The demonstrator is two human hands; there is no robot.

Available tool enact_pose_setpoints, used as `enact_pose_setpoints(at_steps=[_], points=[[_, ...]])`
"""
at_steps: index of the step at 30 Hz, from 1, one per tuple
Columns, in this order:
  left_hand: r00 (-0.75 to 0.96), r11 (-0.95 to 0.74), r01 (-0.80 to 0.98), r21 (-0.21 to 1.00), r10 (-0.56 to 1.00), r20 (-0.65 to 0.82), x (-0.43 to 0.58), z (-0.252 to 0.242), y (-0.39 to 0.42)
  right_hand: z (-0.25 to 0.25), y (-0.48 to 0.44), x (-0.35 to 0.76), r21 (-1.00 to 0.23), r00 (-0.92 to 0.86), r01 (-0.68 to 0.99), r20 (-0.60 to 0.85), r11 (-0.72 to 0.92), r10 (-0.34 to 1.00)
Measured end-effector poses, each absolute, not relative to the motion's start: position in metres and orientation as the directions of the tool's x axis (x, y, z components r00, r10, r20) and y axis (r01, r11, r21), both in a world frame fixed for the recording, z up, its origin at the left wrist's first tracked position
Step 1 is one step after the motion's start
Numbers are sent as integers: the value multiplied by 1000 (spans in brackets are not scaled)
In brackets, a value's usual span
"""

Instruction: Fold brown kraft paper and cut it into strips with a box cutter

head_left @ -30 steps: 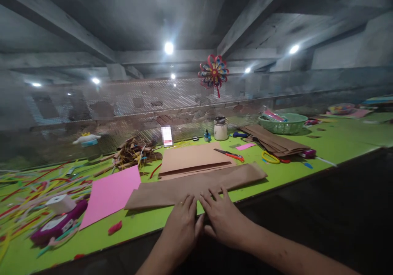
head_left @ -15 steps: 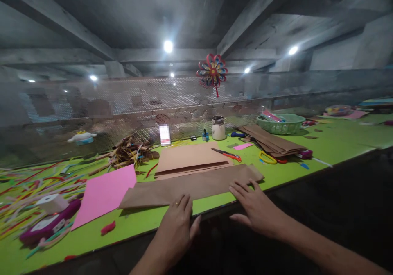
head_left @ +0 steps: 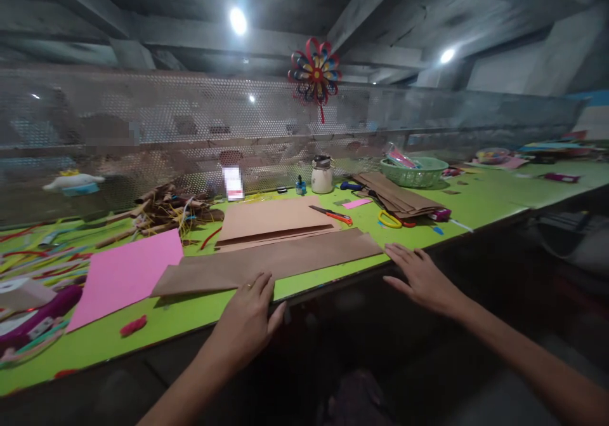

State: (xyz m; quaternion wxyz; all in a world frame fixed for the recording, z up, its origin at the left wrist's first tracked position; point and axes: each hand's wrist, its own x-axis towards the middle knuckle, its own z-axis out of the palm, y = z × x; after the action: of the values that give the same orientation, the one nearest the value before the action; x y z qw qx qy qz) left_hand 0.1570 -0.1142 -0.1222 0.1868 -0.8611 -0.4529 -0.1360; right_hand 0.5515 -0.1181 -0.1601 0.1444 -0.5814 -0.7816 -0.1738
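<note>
A long folded strip of brown paper (head_left: 285, 258) lies flat along the front of the green table (head_left: 190, 315). My left hand (head_left: 252, 305) rests at its near edge, fingertips on the paper, thumb held apart. At the strip's right end is my right hand (head_left: 421, 277), its fingers stretched out and its thumb spread; whether it touches the paper's corner I cannot tell. Behind the strip lie larger tan paper sheets (head_left: 271, 219), with orange-handled scissors (head_left: 335, 214) on their right edge. A pink sheet (head_left: 128, 270) reaches to the strip's left end.
Brown paper scraps (head_left: 162, 210) are heaped at the back left, near scattered pipe cleaners (head_left: 28, 254). A bottle (head_left: 322, 177) stands at the back. Rightward are stacked brown papers (head_left: 404, 200) and a green basket (head_left: 419, 173). A paper flower (head_left: 316, 73) hangs above the mesh partition (head_left: 190, 108).
My right hand has slid rightward along the strip to its right end. My left hand stays at the near edge. The whole view has shifted, so things appear higher and further left.
</note>
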Motion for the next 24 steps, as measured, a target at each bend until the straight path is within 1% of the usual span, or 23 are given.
enact_pose_setpoints(at_steps=[2,4,6,8,10,12,14,18,24], points=[[548,-525,832,-182,723,419,157,-122,-114,-156,-123,548,86,-262,964,482,252,836],[539,-535,833,-142,724,430,158,-121,-116,-147,-128,531,55,-247,963,566,263,787],[527,-541,835,-100,736,425,160,-118,-121,-136,-131,501,41,-279,945,615,324,737],[518,-538,840,-76,752,407,162,-116,-126,-129,-132,465,61,-377,901,596,429,708],[516,-535,842,-66,765,386,163,-115,-131,-130,-130,429,89,-489,842,541,532,684],[516,-536,842,-56,771,373,163,-116,-133,-138,-127,403,105,-550,804,504,585,666],[513,-531,846,-57,779,361,161,-117,-134,-150,-122,390,121,-574,789,496,602,652],[509,-522,851,-59,792,336,152,-117,-137,-171,-113,391,157,-583,781,531,604,616],[494,-506,861,-50,811,313,130,-113,-146,-180,-107,398,182,-584,776,568,604,580]])
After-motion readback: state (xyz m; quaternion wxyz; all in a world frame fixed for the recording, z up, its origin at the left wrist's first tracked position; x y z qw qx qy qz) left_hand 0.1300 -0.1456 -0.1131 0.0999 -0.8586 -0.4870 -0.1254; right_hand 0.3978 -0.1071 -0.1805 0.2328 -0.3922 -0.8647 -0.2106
